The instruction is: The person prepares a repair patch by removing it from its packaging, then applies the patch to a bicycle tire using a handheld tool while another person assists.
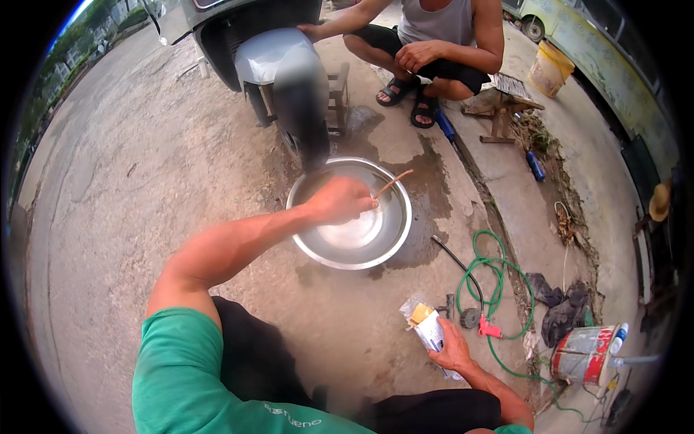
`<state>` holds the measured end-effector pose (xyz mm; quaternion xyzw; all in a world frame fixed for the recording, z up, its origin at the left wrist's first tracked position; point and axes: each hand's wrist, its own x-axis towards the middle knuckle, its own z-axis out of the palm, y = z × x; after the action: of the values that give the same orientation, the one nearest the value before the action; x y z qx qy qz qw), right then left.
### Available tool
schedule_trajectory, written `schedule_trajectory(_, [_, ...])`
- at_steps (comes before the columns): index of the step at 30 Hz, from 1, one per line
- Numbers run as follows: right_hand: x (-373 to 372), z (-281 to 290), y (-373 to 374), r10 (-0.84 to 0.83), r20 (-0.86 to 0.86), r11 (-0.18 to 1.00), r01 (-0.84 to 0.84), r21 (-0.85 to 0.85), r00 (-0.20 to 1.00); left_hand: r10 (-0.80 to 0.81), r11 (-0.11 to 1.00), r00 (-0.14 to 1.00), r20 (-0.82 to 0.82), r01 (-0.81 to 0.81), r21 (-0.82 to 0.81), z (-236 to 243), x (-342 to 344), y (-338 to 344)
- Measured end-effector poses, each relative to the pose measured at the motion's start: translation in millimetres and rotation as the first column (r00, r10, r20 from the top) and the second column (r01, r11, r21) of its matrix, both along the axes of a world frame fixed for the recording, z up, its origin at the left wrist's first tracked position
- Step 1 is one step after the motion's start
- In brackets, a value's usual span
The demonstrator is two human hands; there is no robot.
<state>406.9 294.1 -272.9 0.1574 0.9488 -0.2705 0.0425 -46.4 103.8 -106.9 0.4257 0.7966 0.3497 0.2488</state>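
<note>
Over the metal basin, my left hand is closed, pinching a thin brown stick-like strip that points up to the right. Nearer me and to the right, my right hand is wrapped round a small packet, white with dark print. Its far end is clear plastic with something yellow-orange inside. The basin is round and shiny and stands on the ground below the front wheel of a scooter. My left hand hides part of its far rim.
Past the basin stands the scooter with its grey fender. Another person squats beside it, one hand on the fender. A green hose with a red fitting coils at right, near a red-and-white bucket. Farther back are a small stool and yellow bucket.
</note>
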Motion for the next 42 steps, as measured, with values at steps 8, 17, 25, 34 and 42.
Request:
schedule_trajectory(8, [107.7,-41.4,-44.8,-0.104,0.111,0.995,0.104,0.001,0.988,-0.39,0.916,0.916,-0.096,0.375,-0.143,-43.8,55.6,2.5])
schedule_trajectory(17, [95.2,-43.1,-55.1,-0.088,0.118,0.996,0.086,0.024,0.989,-0.165,0.985,0.916,-0.365,0.17,-0.019,-19.4,-0.7,13.3])
schedule_trajectory(25, [-2.2,34.3,11.3,-0.203,-0.197,0.979,0.201,-0.031,0.959,0.308,0.926,0.949,0.069,-0.316,0.207,12.0,-52.7,13.2])
schedule_trajectory(34, [-233.2,184.1,-16.7,0.122,-0.527,0.991,-0.075,0.11,0.841,-0.668,0.711,0.739,-0.086,0.6,-0.367,-33.8,89.7,33.3])
schedule_trajectory(42, [-253.9,121.5,-34.5,0.154,-0.285,0.98,-0.182,-0.074,0.946,-0.614,0.759,0.786,-0.068,0.566,-0.322,-46.3,47.9,0.3])
